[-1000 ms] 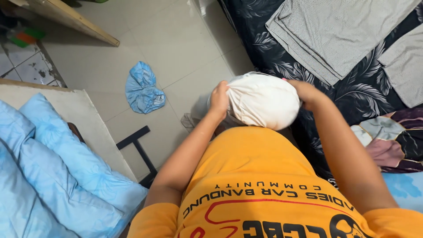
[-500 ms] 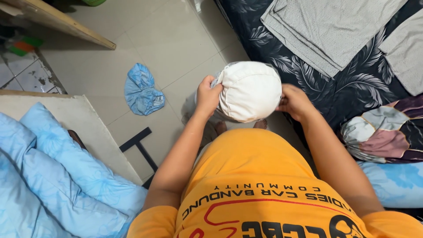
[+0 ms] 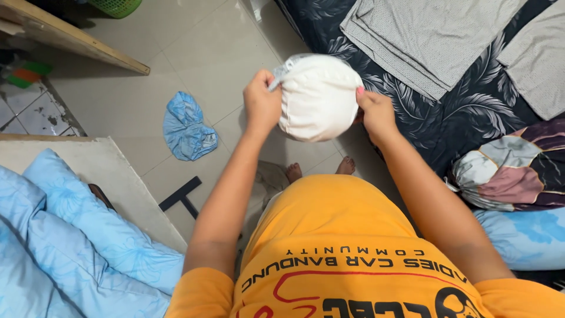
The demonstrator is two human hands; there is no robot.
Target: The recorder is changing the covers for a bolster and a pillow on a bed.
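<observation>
A white rounded cloth bundle (image 3: 321, 97) hangs in the air in front of me, above the tiled floor. My left hand (image 3: 262, 106) grips its left side, where a grey edge of fabric sticks out by the fingers. My right hand (image 3: 375, 113) holds the bundle's right side with the fingers closed on the cloth. Both arms reach forward over my orange shirt (image 3: 335, 247). My bare feet (image 3: 321, 169) show on the tiles below the bundle.
A crumpled blue cloth (image 3: 187, 126) lies on the floor to the left. A bed with a dark leaf-print sheet (image 3: 453, 126) carries folded grey cloths (image 3: 429, 38) and a patterned bundle (image 3: 518, 174). Light blue bedding (image 3: 70, 247) lies at the lower left. A wooden board (image 3: 70, 41) crosses the upper left.
Both hands have lifted the white bundle further forward and away from my body. The right hand shifted lower along its right side.
</observation>
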